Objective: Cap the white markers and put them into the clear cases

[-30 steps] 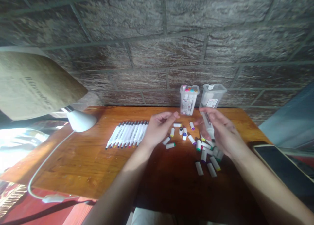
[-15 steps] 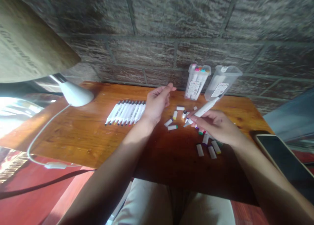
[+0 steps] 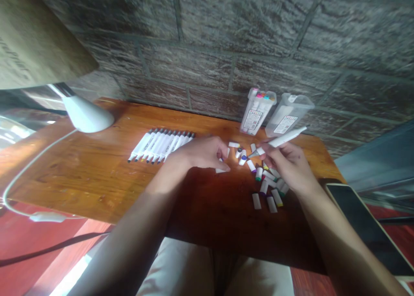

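Observation:
My right hand (image 3: 289, 166) grips a white uncapped marker (image 3: 284, 138) that points left and slightly down over a scatter of several loose marker caps (image 3: 268, 186). My left hand (image 3: 202, 154) rests low on the wooden table (image 3: 97, 175), fingers curled and pinching a white cap (image 3: 221, 170) at the left edge of the scatter. A row of several white markers (image 3: 160, 145) lies side by side to the left of that hand.
Two clear plastic marker boxes (image 3: 257, 110) (image 3: 287, 115) stand against the brick wall, one holding markers. A white lamp (image 3: 82, 113) and its cable (image 3: 22, 179) are at the left. A dark phone (image 3: 359, 218) lies at the table's right edge.
My left hand has dropped from the air onto the table and closed on a cap. My right hand turned the marker from upright to nearly level.

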### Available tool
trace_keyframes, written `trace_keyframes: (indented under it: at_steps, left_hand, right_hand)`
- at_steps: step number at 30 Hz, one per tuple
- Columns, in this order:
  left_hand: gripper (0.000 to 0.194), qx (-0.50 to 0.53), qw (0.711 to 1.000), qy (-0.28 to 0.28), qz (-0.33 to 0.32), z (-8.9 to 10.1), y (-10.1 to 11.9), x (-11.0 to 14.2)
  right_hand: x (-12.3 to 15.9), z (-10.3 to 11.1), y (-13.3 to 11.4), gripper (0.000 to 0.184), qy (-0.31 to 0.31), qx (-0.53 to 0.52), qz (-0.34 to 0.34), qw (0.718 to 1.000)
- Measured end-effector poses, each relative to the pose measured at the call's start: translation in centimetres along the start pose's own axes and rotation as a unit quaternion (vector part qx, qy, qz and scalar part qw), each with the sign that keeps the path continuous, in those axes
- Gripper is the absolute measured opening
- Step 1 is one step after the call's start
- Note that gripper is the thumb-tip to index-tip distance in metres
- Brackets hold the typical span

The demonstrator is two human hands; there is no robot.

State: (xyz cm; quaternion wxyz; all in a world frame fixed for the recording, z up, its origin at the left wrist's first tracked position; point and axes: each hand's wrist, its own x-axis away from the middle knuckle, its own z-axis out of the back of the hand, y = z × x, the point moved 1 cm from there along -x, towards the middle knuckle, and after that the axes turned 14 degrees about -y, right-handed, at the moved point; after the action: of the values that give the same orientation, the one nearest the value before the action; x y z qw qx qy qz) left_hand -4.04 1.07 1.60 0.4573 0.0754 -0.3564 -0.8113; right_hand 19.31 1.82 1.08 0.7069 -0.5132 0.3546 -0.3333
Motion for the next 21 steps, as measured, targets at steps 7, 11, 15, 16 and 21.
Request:
trace_keyframes:
  at_steps: [7, 11, 15, 16, 21]
  left_hand:
    - [0.006, -0.028, 0.998, -0.021, 0.046, -0.9, 0.6, -0.3]
    - [0.017, 0.038, 0.999, 0.002, -0.033, -0.7, 1.2, -0.5]
    - [0.026, 0.224, 0.968, 0.083, -0.079, -0.5, 1.9, -1.0]
    - [0.028, 0.279, 0.953, 0.093, -0.076, -0.5, 2.1, -1.1]
    - [0.04, 0.506, 0.851, 0.117, -0.072, -1.0, 2.7, -1.6]
  right_hand:
    - [0.0, 0.4, 0.1, 0.023, 0.012, -0.023, -0.001, 1.0]
    - [-0.1, 0.4, 0.2, 0.02, 0.023, -0.082, 0.01, 0.996]
    - [-0.1, 0.6, 0.1, 0.013, 0.025, -0.152, 0.055, 0.986]
    - [-0.1, 0.6, 0.0, 0.012, 0.025, -0.16, 0.071, 0.984]
    - [0.5, 0.5, -0.6, 0.011, 0.043, -0.115, 0.128, 0.984]
